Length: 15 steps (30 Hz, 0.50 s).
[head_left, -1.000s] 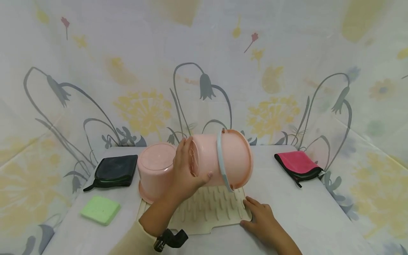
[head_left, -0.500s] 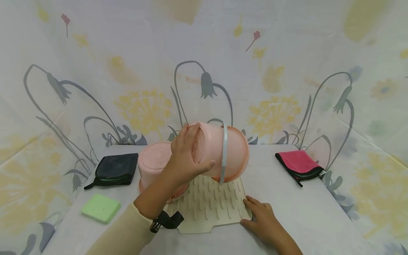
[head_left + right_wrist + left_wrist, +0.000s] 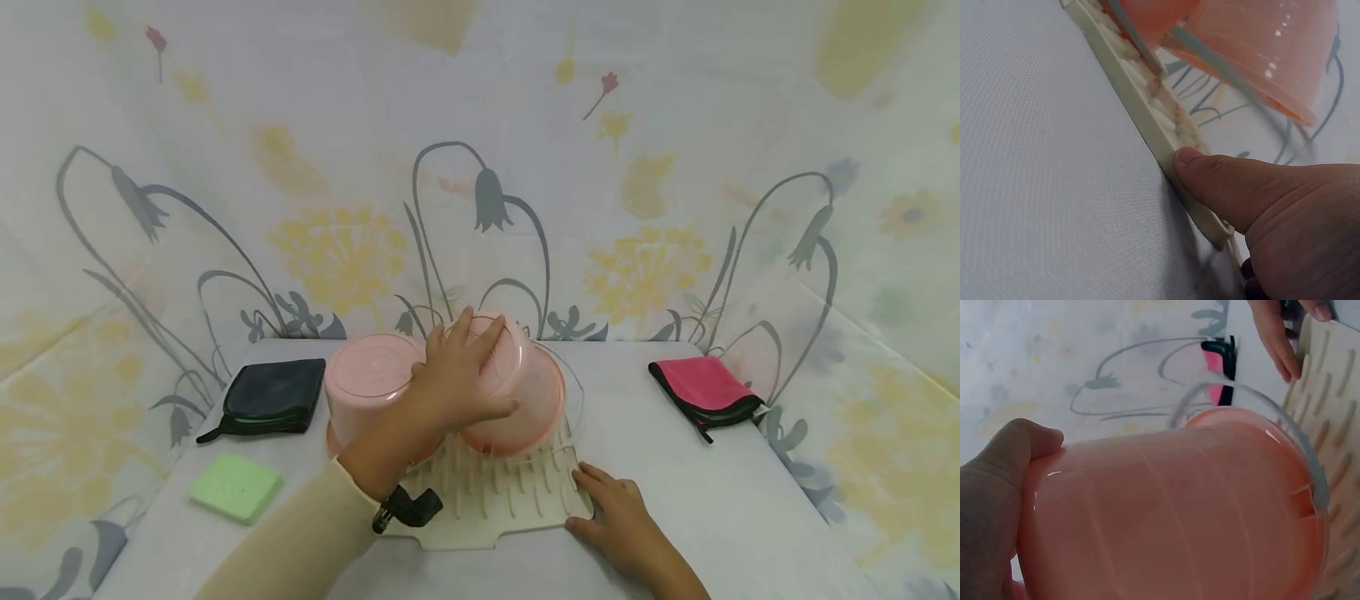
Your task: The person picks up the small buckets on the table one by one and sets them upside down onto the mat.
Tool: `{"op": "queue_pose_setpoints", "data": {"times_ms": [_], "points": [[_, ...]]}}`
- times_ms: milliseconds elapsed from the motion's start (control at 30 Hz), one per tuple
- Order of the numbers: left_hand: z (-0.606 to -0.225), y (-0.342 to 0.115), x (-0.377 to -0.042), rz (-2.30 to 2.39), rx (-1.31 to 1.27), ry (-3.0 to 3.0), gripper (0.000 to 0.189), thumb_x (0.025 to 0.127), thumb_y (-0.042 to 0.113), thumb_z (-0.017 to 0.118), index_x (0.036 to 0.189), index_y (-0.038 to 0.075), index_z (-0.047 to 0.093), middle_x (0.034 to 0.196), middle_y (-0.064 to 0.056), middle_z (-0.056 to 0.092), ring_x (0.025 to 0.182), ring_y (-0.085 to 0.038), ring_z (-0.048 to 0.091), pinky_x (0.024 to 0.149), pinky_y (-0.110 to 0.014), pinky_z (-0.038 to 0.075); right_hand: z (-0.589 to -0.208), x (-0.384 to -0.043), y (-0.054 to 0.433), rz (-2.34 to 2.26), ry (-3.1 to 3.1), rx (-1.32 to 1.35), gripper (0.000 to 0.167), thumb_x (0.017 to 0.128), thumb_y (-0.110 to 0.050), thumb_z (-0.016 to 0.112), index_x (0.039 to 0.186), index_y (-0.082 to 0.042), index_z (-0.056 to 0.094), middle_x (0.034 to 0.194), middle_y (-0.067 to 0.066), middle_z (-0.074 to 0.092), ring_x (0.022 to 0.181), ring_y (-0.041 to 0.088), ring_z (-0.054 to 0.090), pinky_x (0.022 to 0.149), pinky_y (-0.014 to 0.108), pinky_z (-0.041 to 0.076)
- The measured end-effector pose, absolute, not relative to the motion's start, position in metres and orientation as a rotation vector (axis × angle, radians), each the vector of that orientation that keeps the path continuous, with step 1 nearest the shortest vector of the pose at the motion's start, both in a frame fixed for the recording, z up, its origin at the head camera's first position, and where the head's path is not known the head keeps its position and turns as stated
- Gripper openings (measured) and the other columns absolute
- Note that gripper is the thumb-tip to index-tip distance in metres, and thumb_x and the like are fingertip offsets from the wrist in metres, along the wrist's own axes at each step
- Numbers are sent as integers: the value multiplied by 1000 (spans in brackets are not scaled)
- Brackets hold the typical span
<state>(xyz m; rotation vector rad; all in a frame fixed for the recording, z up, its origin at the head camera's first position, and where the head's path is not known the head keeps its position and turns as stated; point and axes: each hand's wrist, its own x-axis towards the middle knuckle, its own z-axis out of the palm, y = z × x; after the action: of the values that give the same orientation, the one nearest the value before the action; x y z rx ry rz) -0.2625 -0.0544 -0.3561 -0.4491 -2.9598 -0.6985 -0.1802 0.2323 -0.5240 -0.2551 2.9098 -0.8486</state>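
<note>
My left hand (image 3: pixel 461 387) grips a pink bucket (image 3: pixel 525 404) by its base, fingers spread over the bottom and thumb along the side. The bucket is tipped mouth-down and tilted over the ribbed cream drying mat (image 3: pixel 487 500). Its pale handle (image 3: pixel 1300 447) hangs loose from the rim in the left wrist view. Beside it on the left, a second pink bucket (image 3: pixel 367 371) stands upside down at the mat, partly hidden by my left arm. My right hand (image 3: pixel 618 517) holds the mat's near right corner, its thumb (image 3: pixel 1210 172) pressed against the edge.
A folded dark cloth (image 3: pixel 273 396) and a green sponge (image 3: pixel 236 489) lie on the left of the white-covered table (image 3: pixel 712 517). A folded pink cloth (image 3: pixel 701 383) lies at the right. A flower-printed curtain (image 3: pixel 645 108) rises behind the table.
My left hand has turned the bucket from lying sideways to mouth-down and lowered it toward the mat, its handle swinging out to the right. My right hand has stayed at the mat's corner.
</note>
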Motion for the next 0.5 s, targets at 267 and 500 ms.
{"op": "queue_pose_setpoints", "data": {"times_ms": [267, 500], "points": [[-367, -40, -269, -622, -455, -3026, 111, 75, 73, 76, 166, 47, 19, 178, -4, 6, 159, -47, 10, 105, -82, 34, -524, -182, 233, -881, 2927, -276, 72, 88, -44, 83, 150, -15, 59, 163, -1, 47, 124, 22, 44, 103, 48, 44], [-370, -31, -267, -570, -497, -3015, 109, 76, 74, 75, 166, 44, 22, 178, -2, 6, 160, -43, 7, 106, -80, 34, -527, -181, 235, -877, 2915, -243, 72, 88, -45, 83, 150, -16, 59, 163, -3, 46, 125, 20, 44, 103, 48, 45]]}}
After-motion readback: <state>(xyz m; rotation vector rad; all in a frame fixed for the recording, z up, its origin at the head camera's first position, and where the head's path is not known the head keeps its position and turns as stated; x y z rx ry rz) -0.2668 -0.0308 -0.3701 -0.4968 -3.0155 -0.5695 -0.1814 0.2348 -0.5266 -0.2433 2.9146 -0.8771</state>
